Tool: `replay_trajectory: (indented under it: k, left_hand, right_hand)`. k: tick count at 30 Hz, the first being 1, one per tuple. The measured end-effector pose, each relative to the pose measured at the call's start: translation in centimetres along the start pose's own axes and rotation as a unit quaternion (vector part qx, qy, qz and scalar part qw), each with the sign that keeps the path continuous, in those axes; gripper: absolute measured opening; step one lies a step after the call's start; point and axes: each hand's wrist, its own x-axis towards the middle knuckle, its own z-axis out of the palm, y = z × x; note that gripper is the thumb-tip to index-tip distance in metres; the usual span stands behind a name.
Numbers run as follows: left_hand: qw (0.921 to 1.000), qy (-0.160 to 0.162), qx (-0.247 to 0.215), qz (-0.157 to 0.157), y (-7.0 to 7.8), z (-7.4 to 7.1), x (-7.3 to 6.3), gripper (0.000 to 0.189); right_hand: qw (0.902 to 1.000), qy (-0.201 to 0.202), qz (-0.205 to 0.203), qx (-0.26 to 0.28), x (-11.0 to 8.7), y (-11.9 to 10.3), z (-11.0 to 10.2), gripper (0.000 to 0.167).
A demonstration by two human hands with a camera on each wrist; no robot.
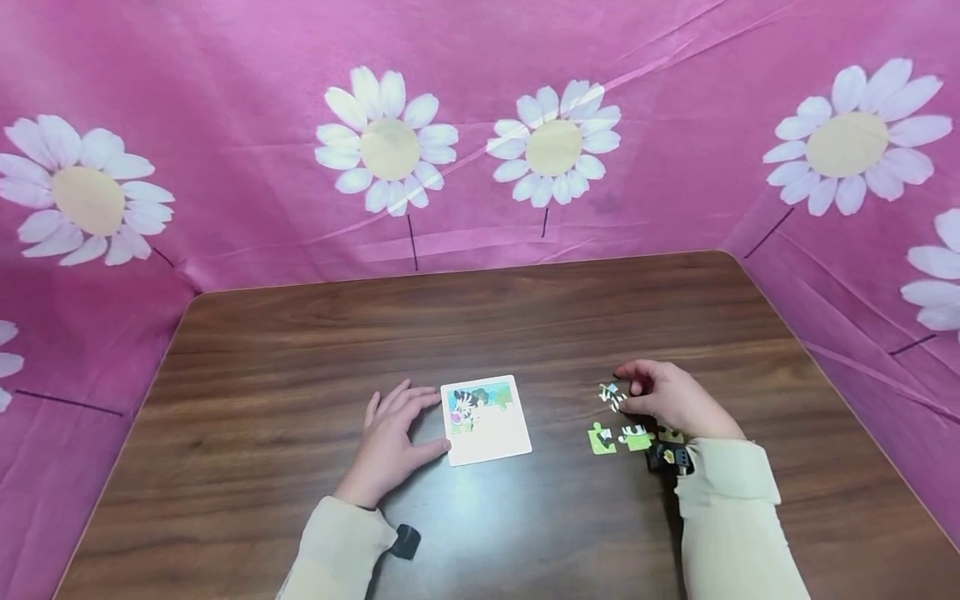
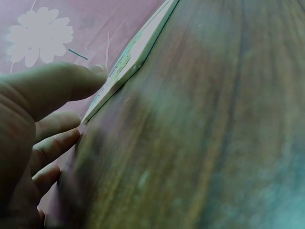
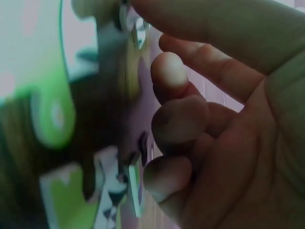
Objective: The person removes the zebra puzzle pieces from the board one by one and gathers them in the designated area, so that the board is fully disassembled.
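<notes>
A white square puzzle board (image 1: 491, 437) lies on the table, its upper part filled with zebra and greenery pieces. Beside its left edge is my left hand (image 1: 393, 446), thumb and index finger reaching to the board's edge, fingers fairly straight. In the left wrist view, the thumb tip meets the side of the board (image 2: 136, 59). My right hand (image 1: 671, 400) is over at the right, thumb at a black-and-white striped puzzle piece (image 1: 611, 397). Its index finger stands apart from the thumb; the other fingers are bent in the right wrist view.
Nearer me lie a green puzzle piece (image 1: 602, 440) and a green-and-striped piece (image 1: 636, 437). Another piece (image 1: 670, 435) is partly hidden by the right wrist. A brown wooden table (image 1: 315, 350) carries everything, with pink flowered cloth (image 1: 465, 233) behind and at the sides.
</notes>
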Motion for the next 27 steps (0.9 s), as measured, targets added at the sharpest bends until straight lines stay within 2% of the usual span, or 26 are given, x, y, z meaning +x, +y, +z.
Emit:
replay_trajectory:
  k: [7, 17, 24, 27]
  left_hand:
    - [1.0, 0.004, -0.001, 0.006, -0.1, -0.1, 0.0, 0.06]
    - [1.0, -0.002, -0.004, 0.001, -0.3, 0.0, -0.1, 0.059]
    - [1.0, -0.005, 0.002, -0.003, -0.2, -0.1, -0.1, 0.058]
    - [1.0, -0.004, 0.003, -0.003, -0.1, -0.2, 0.0, 0.058]
  right_hand:
    - [0.9998, -0.014, -0.001, -0.016, 0.3, -0.2, -0.2, 0.04]
    - [0.999, 0.003, 0.016, -0.041, 0.8, -0.9, 1.1, 0.017]
    - [0.9988, -0.003, 0.02, -0.044, 0.7, -1.5, 1.2, 0.025]
    - [0.999, 0.001, 0.017, -0.041, 0.8, -1.7, 1.3, 0.022]
